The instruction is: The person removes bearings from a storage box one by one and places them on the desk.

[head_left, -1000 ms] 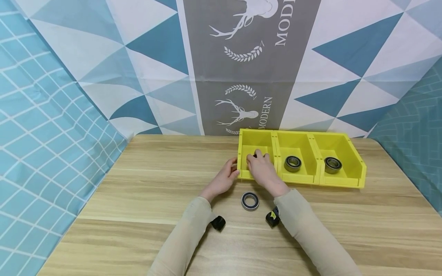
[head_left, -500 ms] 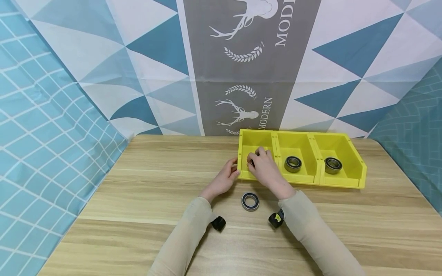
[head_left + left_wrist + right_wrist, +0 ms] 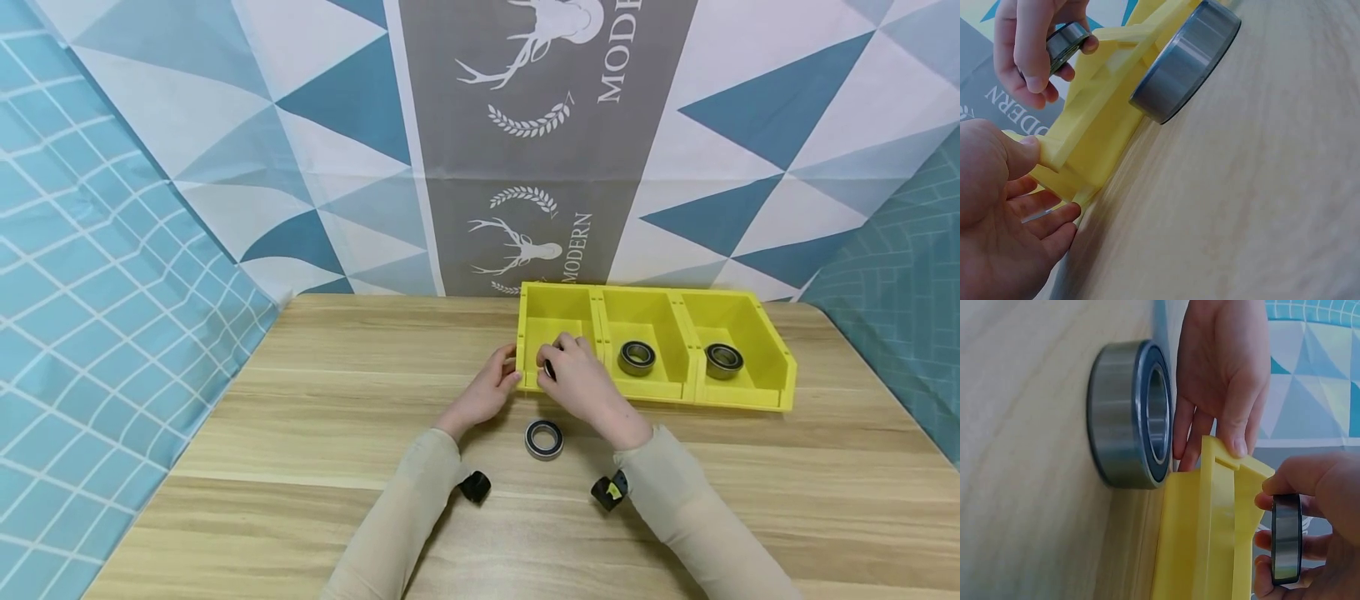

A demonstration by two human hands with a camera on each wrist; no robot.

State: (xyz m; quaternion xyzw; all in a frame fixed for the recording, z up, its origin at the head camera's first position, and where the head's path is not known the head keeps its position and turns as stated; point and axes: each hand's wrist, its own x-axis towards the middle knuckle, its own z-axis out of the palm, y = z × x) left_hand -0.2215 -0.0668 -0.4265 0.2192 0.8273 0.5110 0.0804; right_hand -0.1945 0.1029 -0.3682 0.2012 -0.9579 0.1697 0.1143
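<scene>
Shifted toward 6 o'clock since the earlier frame: one held bearing (image 3: 1287, 539), now placed at the front of the left compartment of a yellow bin (image 3: 682, 321). It is gripped by the right hand (image 3: 581, 387), fingers curled round it. At 9 o'clock from it, the bin's outer wall is pinched by the left hand (image 3: 483, 387), thumb at the edge; that position is unchanged. At 6 o'clock, one loose bearing (image 3: 529, 440) is laid flat on the wood-grain surface (image 3: 337, 375). At 3 o'clock, one middle bearing (image 3: 637, 367) and, beyond, one end bearing (image 3: 723, 369) are contained, one per compartment. At 12 o'clock, a printed backdrop (image 3: 517, 158) is hung.
</scene>
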